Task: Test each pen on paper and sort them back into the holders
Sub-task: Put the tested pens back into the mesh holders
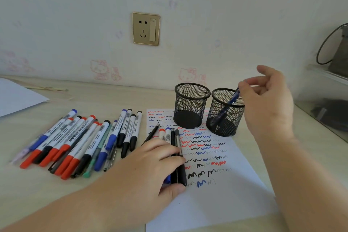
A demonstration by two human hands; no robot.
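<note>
The right hand pinches the top end of a blue pen between fingertips and thumb, with the pen's lower end already down inside the right-hand mesh holder. The pen's long axis runs steeply, leaning from the holder's floor up and to the right toward the fingers, tip downward. Just to the left of that hand, touching or nearly touching the first holder, stands a second mesh holder, which looks to have nothing in it.

The left hand lies on the paper with its fingers curled round a small bundle of pens; their long axes run away from the person, far ends pointing toward the holders. Two of them have red and blue end caps, and the rest are dark and slim.

The sheet is crowded with red, black and blue squiggles, so much testing seems done. Sorting, by my judgement, has barely begun: only one pen is going into a holder. Well to the left of the left hand, a large spread of markers lies on the worktop, mostly angled with caps toward the person. Whether those are tested cannot be told.
</note>
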